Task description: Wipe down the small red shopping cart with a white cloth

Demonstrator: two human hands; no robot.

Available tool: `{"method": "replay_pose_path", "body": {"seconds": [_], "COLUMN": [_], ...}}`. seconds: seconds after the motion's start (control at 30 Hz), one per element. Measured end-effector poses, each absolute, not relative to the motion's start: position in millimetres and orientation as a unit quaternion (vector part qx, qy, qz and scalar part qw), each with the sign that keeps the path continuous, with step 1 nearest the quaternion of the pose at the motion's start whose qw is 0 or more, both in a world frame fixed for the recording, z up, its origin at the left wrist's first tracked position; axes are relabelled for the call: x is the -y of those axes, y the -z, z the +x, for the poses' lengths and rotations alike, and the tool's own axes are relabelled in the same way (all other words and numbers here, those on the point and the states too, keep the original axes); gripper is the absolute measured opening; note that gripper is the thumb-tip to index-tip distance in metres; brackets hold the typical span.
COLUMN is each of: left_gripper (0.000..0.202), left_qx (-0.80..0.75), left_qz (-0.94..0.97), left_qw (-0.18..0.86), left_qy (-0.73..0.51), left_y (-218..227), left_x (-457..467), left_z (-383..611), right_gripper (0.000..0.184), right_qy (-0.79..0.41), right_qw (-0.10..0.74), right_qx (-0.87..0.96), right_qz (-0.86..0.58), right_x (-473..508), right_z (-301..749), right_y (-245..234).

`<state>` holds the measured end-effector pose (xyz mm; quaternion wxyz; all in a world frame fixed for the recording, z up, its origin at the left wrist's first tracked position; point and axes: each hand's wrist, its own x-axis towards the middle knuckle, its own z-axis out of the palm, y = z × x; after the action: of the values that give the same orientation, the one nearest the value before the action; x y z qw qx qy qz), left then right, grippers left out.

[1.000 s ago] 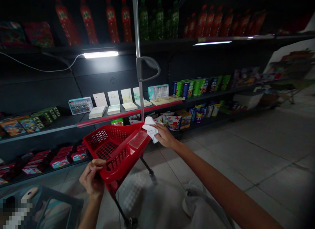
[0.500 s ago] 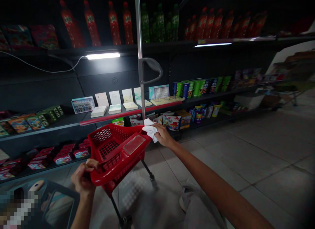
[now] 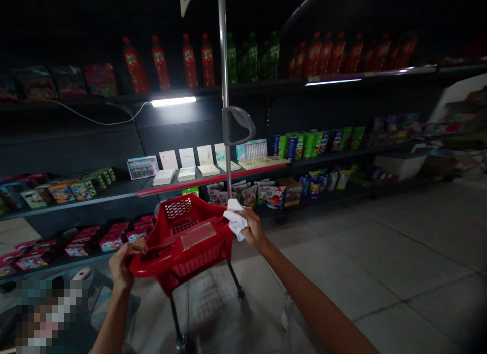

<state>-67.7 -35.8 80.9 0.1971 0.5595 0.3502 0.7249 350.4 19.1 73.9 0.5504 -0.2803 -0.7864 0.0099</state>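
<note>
A small red plastic shopping cart (image 3: 182, 252) on dark metal legs stands in front of me, its mesh basket facing the shelves. My left hand (image 3: 125, 262) is curled around the left end of its handle bar. My right hand (image 3: 255, 229) grips a crumpled white cloth (image 3: 236, 221), pressed against the cart's right rear corner. Close behind that corner rises a metal pole (image 3: 223, 55) with a grey loop handle (image 3: 243, 125). The cart basket holds nothing that I can see. A flat pale panel (image 3: 198, 236) is set into the handle.
Dark shelves (image 3: 182, 186) run across the front with red soda bottles (image 3: 162, 65), booklets (image 3: 187, 158), snack cans (image 3: 310, 145) and snack bags (image 3: 274, 196). A grey-blue container (image 3: 99, 298) is low at the left, partly blurred out. Tiled floor (image 3: 342, 242) extends to the right.
The cart has turned slightly, its handle now more level across my view. Both hands stay on it, the right with the cloth. My view has shifted up and left.
</note>
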Motion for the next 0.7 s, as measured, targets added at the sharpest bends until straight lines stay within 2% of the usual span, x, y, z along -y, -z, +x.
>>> {"method": "replay_pose_path", "body": {"seconds": [0.17,0.3,0.47,0.53,0.6,0.7], "left_gripper": [0.041,0.04,0.035,0.03,0.027,0.031], "left_qx": [-0.452,-0.516,-0.58,-0.551,-0.523,-0.512], "left_qz": [0.641,0.639,0.623,0.675,0.724,0.755], "left_qw": [0.148,0.11,-0.099,-0.123,-0.14,-0.167], "left_qy": [-0.603,-0.559,-0.516,-0.476,-0.427,-0.373], "left_y": [-85,-92,-122,-136,-144,-142], "left_x": [42,54,96,109,111,99], "left_z": [-92,-98,-45,-2,40,81], "right_gripper": [0.051,0.047,0.049,0.042,0.04,0.038], "right_qy": [-0.065,-0.096,-0.097,-0.164,-0.221,-0.247], "right_qw": [0.575,0.604,0.541,0.597,0.703,0.796], "right_qx": [0.77,0.737,0.752,0.686,0.546,0.404], "right_qz": [-0.269,-0.288,-0.364,-0.382,-0.399,-0.376], "right_x": [-16,-1,27,25,10,-27], "right_z": [352,339,321,321,325,333], "right_y": [-74,-78,-93,-103,-119,-155]}}
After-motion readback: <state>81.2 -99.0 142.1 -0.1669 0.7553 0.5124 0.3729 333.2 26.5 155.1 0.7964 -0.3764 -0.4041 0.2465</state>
